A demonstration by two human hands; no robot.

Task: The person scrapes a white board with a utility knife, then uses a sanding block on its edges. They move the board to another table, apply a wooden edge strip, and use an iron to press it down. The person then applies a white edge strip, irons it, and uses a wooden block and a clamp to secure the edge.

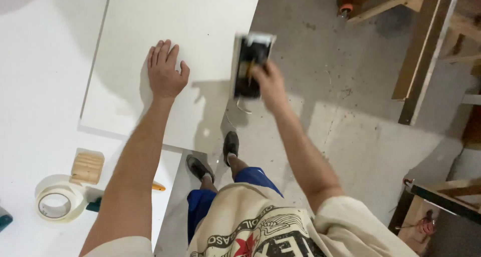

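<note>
My left hand (165, 70) lies flat, fingers together, on a white board (200, 21) that rests on the white worktable (30, 86) and overhangs its right edge. My right hand (268, 84) grips a blurred hand tool (250, 61) with a pale frame and a black body, held against the board's right edge. A thin wire loop hangs below the tool.
On the table's near left sit a small wooden block (87, 167), a roll of white tape (56, 203) and an orange-tipped pen (157, 187). My feet (215, 157) stand on the concrete floor (361, 137). Wooden frames (426, 46) stand at right.
</note>
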